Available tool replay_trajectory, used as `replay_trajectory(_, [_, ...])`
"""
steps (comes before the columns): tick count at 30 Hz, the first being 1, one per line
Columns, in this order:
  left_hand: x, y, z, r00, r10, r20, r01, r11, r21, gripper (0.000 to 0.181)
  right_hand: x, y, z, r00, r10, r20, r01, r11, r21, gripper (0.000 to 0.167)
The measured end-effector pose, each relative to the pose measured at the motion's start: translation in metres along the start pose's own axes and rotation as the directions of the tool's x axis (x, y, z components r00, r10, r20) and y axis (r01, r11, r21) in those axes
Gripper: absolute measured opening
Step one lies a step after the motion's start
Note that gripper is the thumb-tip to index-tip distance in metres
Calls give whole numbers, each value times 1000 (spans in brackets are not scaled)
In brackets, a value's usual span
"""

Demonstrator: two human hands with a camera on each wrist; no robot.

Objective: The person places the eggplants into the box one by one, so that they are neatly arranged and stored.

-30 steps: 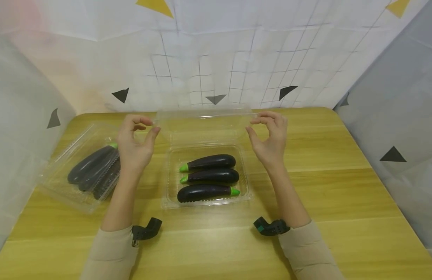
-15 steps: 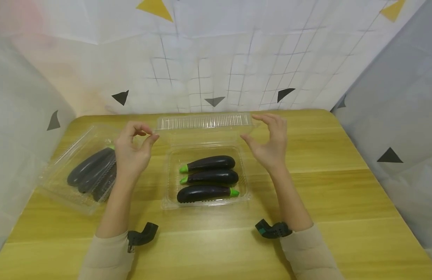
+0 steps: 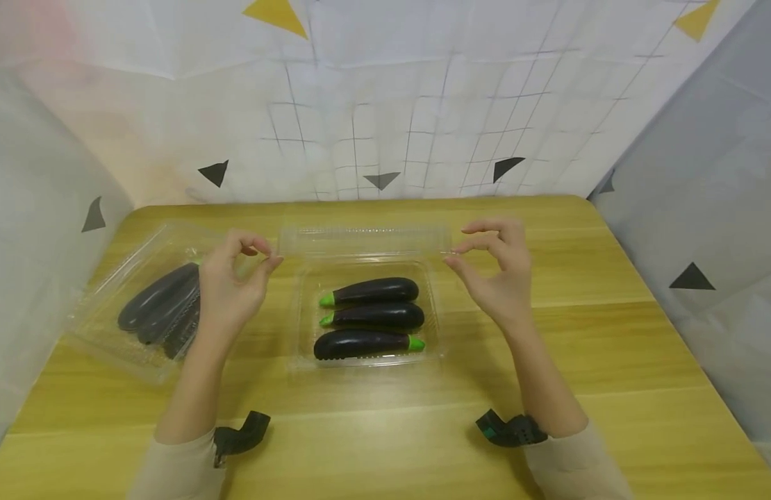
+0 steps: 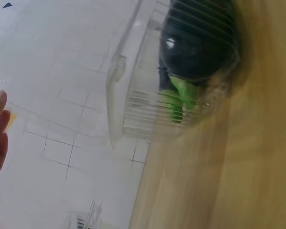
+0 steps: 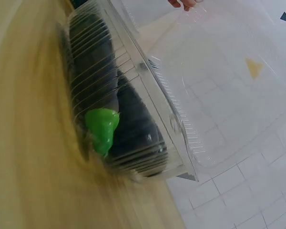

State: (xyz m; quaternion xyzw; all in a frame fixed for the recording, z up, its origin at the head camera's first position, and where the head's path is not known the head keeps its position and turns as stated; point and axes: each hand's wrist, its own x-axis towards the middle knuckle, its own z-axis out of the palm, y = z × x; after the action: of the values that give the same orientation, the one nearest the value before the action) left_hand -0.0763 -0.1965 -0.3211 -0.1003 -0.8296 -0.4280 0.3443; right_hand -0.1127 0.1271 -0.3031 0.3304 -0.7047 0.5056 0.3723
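A clear plastic clamshell box [image 3: 305, 340] lies in the middle of the table with three eggplants [image 3: 378, 316] in it. Its clear lid [image 3: 367, 239] is raised on the far-side hinge and leans over the box. The left hand [image 3: 232, 281] pinches the lid's left front corner between thumb and fingers. At the opposite corner, the right hand [image 3: 501, 281] pinches the edge. In the left wrist view, green stem ends [image 4: 183, 93] show through the ribbed wall. The right wrist view shows one green stem [image 5: 102, 126] low in the box, and the lid [image 5: 219, 81] standing up.
A second clear clamshell [image 3: 119, 347] with several eggplants [image 3: 157, 305] stands at the left, partly behind the left hand and forearm. The wooden table [image 3: 385, 444] ends at a white sheet wall [image 3: 335, 139] behind. Each wrist carries a black camera mount [image 3: 242, 434].
The lid has swung from nearly upright down toward the viewer. Both hands have come lower and nearer with it; the right hand has also shifted slightly right and closed its pinch. The eggplants stay put.
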Motion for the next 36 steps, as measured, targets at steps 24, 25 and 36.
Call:
replay_trajectory(24, [-66, -6, -24, 960, 54, 273, -55, 998, -4, 36, -84, 18, -24, 943, -38, 329, -6, 991, 132, 25])
replay_trajectory(25, [-68, -7, -24, 959, 51, 280, -52, 999, -3, 36, -85, 16, -24, 940, -44, 338, -3, 991, 135, 22])
replay_trajectory(36, [-94, -16, -29, 910, -113, 400, 91, 993, 73, 32, -110, 22, -23, 906, -15, 424, -32, 994, 103, 26])
